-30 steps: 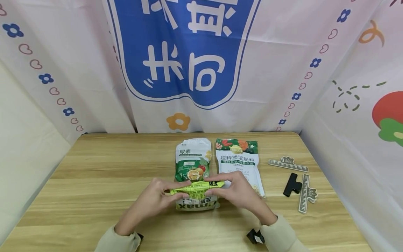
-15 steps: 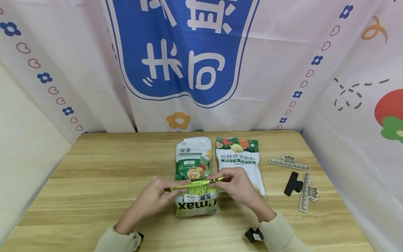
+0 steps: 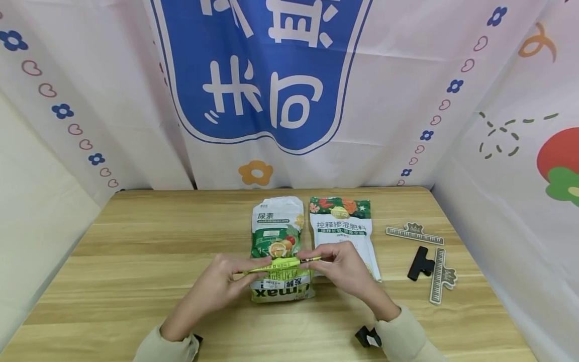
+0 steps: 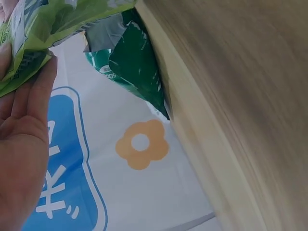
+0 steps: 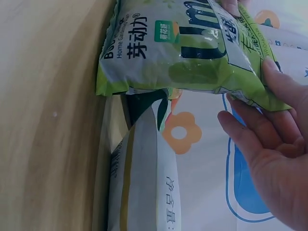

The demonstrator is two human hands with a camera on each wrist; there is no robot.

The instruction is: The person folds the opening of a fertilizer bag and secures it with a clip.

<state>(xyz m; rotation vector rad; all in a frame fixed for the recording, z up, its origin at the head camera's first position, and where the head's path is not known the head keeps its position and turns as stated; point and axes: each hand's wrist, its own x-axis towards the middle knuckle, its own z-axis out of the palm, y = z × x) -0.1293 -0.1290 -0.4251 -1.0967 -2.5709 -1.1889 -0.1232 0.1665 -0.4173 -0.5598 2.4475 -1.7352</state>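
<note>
A lime-green and white fertilizer bag (image 3: 282, 294) stands near the middle of the table, its top edge folded into a narrow strip. My left hand (image 3: 226, 274) pinches the left end of this strip between thumb and fingers. At the other end, my right hand (image 3: 340, 262) grips the strip in the same way. In the right wrist view the printed bag (image 5: 163, 53) looks plump, with right fingers (image 5: 284, 86) at its top. The left wrist view shows only part of the green bag (image 4: 72, 21) and the left palm (image 4: 21, 154).
Just behind lies a white and green bag (image 3: 276, 236) with fruit pictures. A white bag with a green top (image 3: 341, 229) lies right of it. Further right are two ruler-like crown clips (image 3: 414, 234) and a black clip (image 3: 420, 263). A printed cloth (image 3: 271, 166) hangs behind the table (image 3: 149, 251).
The bag's top strip has turned from broad to thin and edge-on. The right fingers have shifted their hold along it. The bag's lower front dipped toward me, then came back up slightly.
</note>
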